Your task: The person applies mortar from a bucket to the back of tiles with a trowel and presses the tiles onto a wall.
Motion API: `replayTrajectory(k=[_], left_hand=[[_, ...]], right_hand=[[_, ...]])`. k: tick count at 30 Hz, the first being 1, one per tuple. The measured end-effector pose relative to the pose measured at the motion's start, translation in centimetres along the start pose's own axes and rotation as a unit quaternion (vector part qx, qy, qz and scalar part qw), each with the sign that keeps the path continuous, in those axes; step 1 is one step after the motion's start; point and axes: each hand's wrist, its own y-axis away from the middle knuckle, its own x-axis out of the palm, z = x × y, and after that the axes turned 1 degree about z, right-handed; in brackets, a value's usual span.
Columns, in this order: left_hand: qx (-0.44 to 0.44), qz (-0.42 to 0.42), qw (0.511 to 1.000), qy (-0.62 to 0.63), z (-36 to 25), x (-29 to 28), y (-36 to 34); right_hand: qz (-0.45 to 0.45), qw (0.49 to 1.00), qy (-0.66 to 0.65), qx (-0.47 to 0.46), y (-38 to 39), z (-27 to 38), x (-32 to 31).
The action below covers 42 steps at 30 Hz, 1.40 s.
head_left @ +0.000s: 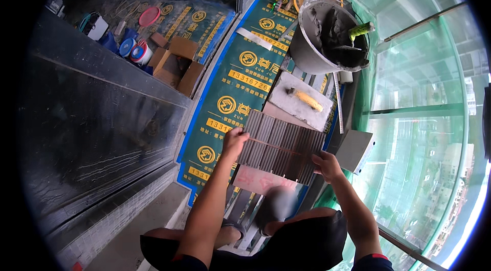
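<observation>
Ribbed tile panel (pixel 279 143), grey, held in both hands, nearer the wearer than the mortar bucket (pixel 308 46). Left to right: open cardboard box (pixel 178 61), left of bucket; left hand (pixel 234 144), pinching panel's left edge; yellow-handled float (pixel 307 100), bucket's near side; right hand (pixel 327 165), pinching panel's right edge, beyond float from bucket.

Yellow logos (pixel 227 104), digits (pixel 249 77) on green sheeting (pixel 232 64); red characters (pixel 245 176) on pink board (pixel 255 185).
</observation>
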Motion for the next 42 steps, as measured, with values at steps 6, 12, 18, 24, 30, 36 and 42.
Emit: replayTrajectory(k=[6, 12, 18, 24, 30, 36, 42], left_hand=[[-0.033, -0.051, 0.916, -0.396, 0.6, 5.9, -1.1], [-0.048, -0.056, 0.874, -0.481, -2.2, 5.7, -0.4], [0.022, -0.113, 0.85, -0.513, -0.6, 6.0, 0.5], [0.029, -0.106, 0.848, -0.519, -0.1, 7.6, 1.1], [0.061, -0.116, 0.851, -0.508, -0.3, 7.0, 1.9], [0.053, -0.109, 0.854, -0.507, -0.6, 7.7, 1.4], [0.0, -0.11, 0.871, -0.479, -1.6, 6.6, 1.4]], right_hand=[[-0.07, 0.997, -0.016, -0.029, -4.1, -8.1, -4.3], [-0.136, 0.848, 0.504, -0.091, -4.9, -2.3, -4.5], [-0.301, 0.68, 0.438, -0.505, 1.5, 22.9, -2.9], [-0.457, 0.353, 0.621, -0.53, -7.4, 34.9, -10.1], [-0.396, 0.388, 0.797, -0.24, -11.8, 39.7, -9.9], [-0.285, 0.544, 0.788, -0.026, -14.0, 41.7, -7.8], [-0.219, 0.435, 0.869, -0.09, -4.4, 46.3, -2.1]])
